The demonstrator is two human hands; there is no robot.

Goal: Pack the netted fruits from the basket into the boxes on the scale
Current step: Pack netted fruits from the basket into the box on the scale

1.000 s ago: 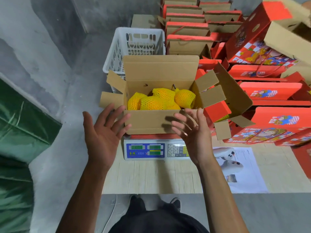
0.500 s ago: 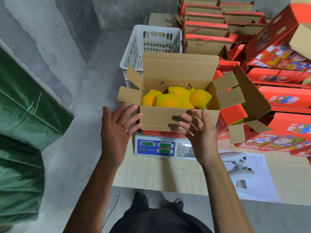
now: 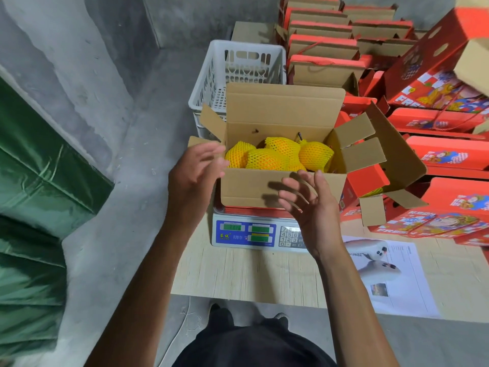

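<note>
Here, the netted fruits point(image 3: 280, 157) are lying inside the open cardboard box point(image 3: 248, 186) sitting on the scale point(image 3: 248, 234). Both hands are hovering empty, fingers spread: the left hand point(image 3: 193, 176) at the box's left corner, the right hand point(image 3: 312, 207) before its front wall.

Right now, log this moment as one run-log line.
left hand: open, at box left flap | right hand: open, before box front | netted fruits: in box | box: on scale

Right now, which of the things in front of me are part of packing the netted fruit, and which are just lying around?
Part of the job:
open cardboard box
netted fruits inside it
scale under the box
white basket behind it
left hand and right hand, both holding nothing

Just lying about:
printed sheet
red gift boxes
green tarp
</note>
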